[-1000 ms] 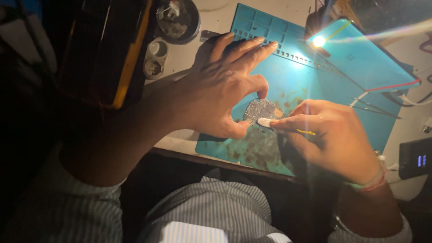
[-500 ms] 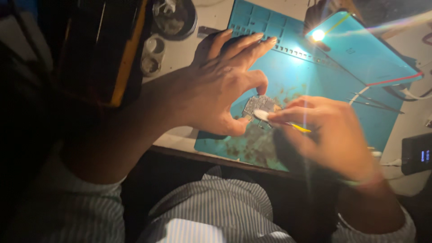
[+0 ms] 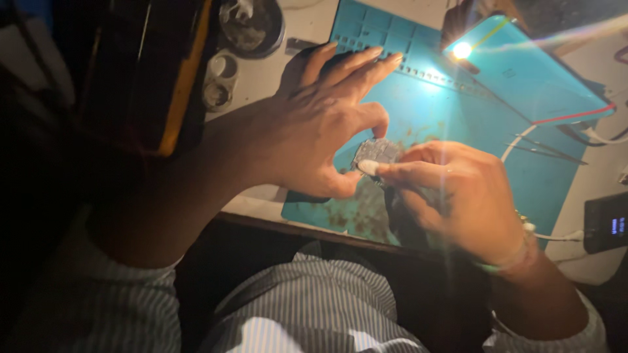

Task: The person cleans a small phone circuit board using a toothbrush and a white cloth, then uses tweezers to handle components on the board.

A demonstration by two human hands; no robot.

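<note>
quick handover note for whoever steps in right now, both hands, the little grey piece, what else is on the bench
Left hand: pinches the small grey flat part between thumb and index finger, other fingers spread, above the teal work mat.
Right hand: index fingertip pressed on the part's lower edge; any tool it holds is hidden.
Nearby: tweezers lie on the mat's right side; a small lamp shines at the top; a dark device with a lit display sits at the right edge.
Done and left: cannot tell; the part is in hand, not set down.
</note>
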